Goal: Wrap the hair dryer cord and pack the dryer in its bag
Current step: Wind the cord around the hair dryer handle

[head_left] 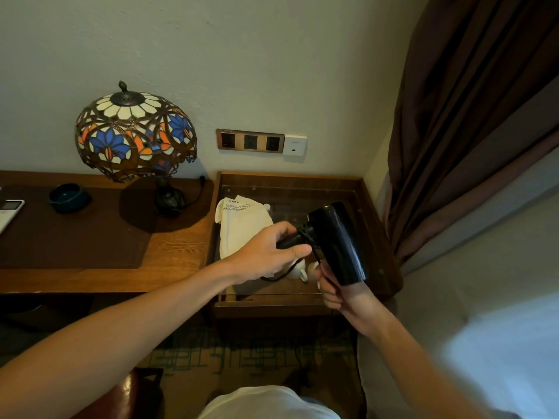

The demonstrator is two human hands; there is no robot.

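Here, at the far left edge of the frame, a white gadget [9, 211] lies on a dark mat [75, 234] on the wooden tabletop [178, 246]. Next to it, still on the left, sits a small dark green bowl [70, 197]. A lamp [136, 136] with a coloured glass shade full of blue and orange flowers stands at the back of the tabletop, near the wall. On the wall in the middle of the frame is a row of plug sockets [250, 140].

Below them is a low side table [373, 237] with a glass top. A cream cloth bag [242, 228] with writing on it lies flat on the glass. The left hand [269, 252] is curled tight around the handle of the black hair dryer [338, 240], which is held up in the air above the side table, in the middle right of the frame. The black cord [282, 275] is looped around the handle and hangs down below the left hand. The right hand [341, 293] is closed under the back end of the dryer, and the cord runs down to it. A white cup [298, 272] shows under the glass between the hands. A brown curtain [472, 116] hangs on the right.
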